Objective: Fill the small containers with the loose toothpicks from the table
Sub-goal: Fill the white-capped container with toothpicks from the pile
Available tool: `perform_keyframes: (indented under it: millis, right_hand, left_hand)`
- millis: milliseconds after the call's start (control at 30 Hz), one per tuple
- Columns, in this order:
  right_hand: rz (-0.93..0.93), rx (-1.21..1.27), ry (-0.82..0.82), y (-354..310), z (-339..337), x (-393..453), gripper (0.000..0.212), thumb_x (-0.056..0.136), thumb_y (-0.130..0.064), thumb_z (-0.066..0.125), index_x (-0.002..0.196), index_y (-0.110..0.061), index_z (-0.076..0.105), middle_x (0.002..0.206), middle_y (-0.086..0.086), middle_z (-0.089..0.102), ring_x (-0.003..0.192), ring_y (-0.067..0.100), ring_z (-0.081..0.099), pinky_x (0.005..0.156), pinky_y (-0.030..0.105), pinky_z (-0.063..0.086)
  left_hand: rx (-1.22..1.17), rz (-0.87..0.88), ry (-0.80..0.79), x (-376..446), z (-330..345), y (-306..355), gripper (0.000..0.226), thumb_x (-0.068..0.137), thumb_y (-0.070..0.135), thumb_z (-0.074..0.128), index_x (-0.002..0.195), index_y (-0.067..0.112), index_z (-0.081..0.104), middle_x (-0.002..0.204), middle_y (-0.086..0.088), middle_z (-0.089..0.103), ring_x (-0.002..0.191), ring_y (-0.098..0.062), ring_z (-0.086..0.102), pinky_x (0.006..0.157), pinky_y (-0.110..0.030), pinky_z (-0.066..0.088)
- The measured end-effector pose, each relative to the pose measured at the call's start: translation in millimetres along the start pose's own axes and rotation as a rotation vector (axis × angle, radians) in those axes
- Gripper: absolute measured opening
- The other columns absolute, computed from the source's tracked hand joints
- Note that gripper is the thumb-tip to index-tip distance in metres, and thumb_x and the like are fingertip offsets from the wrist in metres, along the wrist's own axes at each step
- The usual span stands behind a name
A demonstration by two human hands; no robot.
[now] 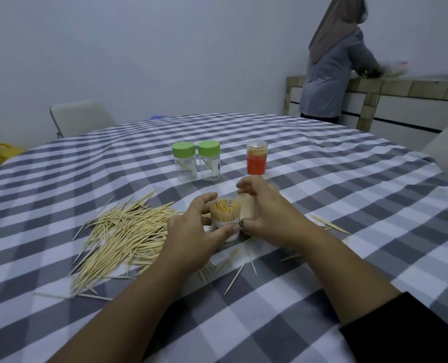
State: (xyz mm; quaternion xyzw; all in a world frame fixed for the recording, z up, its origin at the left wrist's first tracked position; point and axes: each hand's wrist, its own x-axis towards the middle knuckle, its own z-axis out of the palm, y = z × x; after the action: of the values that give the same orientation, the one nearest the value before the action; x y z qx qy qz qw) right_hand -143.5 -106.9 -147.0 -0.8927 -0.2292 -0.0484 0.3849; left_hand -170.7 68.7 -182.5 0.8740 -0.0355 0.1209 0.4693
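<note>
A small clear container (pixel 224 218) packed with upright toothpicks stands near the middle of the table. My left hand (pixel 194 229) grips it from the left, thumb across its front. My right hand (pixel 264 213) holds a pale lid (pixel 246 209) tilted against the container's right rim. A big pile of loose toothpicks (pixel 120 231) lies to the left. A few stray toothpicks (pixel 234 279) lie in front and others (pixel 330 225) to the right. Farther back stand two nearly empty green-capped jars (pixel 184 161) (pixel 209 159) and a red container (pixel 256 157) full of toothpicks.
The table wears a grey and white checked cloth (pixel 322 184). A pale chair (pixel 81 117) stands at the far left edge, another chair (pixel 447 148) at the right. A person (pixel 335 61) stands at a counter (pixel 400 85) in the back right.
</note>
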Motion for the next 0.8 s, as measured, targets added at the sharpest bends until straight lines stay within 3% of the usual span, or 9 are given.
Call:
perform_keyframes:
  millis: [100, 167, 300, 433, 633, 800]
  right_hand:
    - [-0.001, 0.147, 0.006, 0.9, -5.3, -0.6, 0.071, 0.077, -0.014, 0.074, 0.128, -0.038, 0.032, 0.12, -0.007, 0.048, 0.105, 0.008, 0.052, 0.077, 0.017, 0.047]
    - [0.012, 0.236, 0.029, 0.9, -8.3, -0.5, 0.074, 0.076, -0.017, 0.076, 0.132, -0.036, 0.031, 0.118, -0.007, 0.052, 0.1, 0.005, 0.055, 0.071, 0.015, 0.048]
    - [0.001, 0.475, 0.112, -1.8, -9.0, 2.2, 0.061, 0.073, -0.019, 0.079, 0.113, -0.04, 0.039, 0.119, -0.004, 0.057, 0.105, 0.011, 0.058, 0.082, 0.024, 0.052]
    - [-0.064, 0.405, 0.162, -9.0, 7.2, 1.3, 0.049, 0.07, -0.025, 0.081, 0.104, -0.038, 0.047, 0.121, -0.007, 0.056, 0.112, 0.01, 0.055, 0.091, 0.032, 0.052]
    - [-0.158, 0.221, 0.112, -15.9, 19.4, 2.6, 0.033, 0.081, -0.024, 0.072, 0.113, -0.025, 0.063, 0.121, -0.019, 0.05, 0.113, -0.001, 0.047, 0.094, 0.012, 0.04]
    - [0.025, 0.702, -0.023, -13.8, 11.9, 4.2, 0.024, 0.08, -0.007, 0.069, 0.099, -0.02, 0.062, 0.107, -0.002, 0.068, 0.099, 0.013, 0.066, 0.088, 0.031, 0.055]
  left_hand:
    - [0.0, -0.004, 0.014, 0.9, 0.5, -1.9, 0.071, 0.065, 0.054, 0.078, 0.126, 0.052, 0.042, 0.112, 0.014, 0.062, 0.114, -0.013, 0.055, 0.097, -0.044, 0.046]
    - [0.002, 0.0, 0.014, 0.7, 0.0, -2.3, 0.07, 0.067, 0.053, 0.077, 0.127, 0.051, 0.041, 0.111, 0.015, 0.062, 0.115, -0.013, 0.054, 0.098, -0.045, 0.045]
    - [0.007, 0.011, 0.0, 0.1, -0.3, -1.5, 0.069, 0.07, 0.05, 0.076, 0.13, 0.048, 0.041, 0.108, 0.015, 0.06, 0.116, -0.014, 0.053, 0.099, -0.046, 0.044]
    - [-0.018, 0.023, -0.004, -0.2, 0.5, -0.5, 0.07, 0.062, 0.062, 0.071, 0.125, 0.051, 0.043, 0.111, 0.017, 0.063, 0.11, -0.008, 0.058, 0.095, -0.043, 0.048]
    - [-0.053, 0.043, 0.013, 1.2, 0.9, 0.3, 0.055, 0.058, 0.062, 0.063, 0.11, 0.046, 0.054, 0.1, 0.023, 0.067, 0.101, -0.005, 0.062, 0.092, -0.042, 0.05]
    - [-0.127, 0.044, -0.051, 1.4, -1.6, 1.0, 0.061, 0.065, 0.044, 0.077, 0.121, 0.037, 0.055, 0.107, 0.018, 0.069, 0.1, 0.0, 0.064, 0.093, -0.041, 0.051]
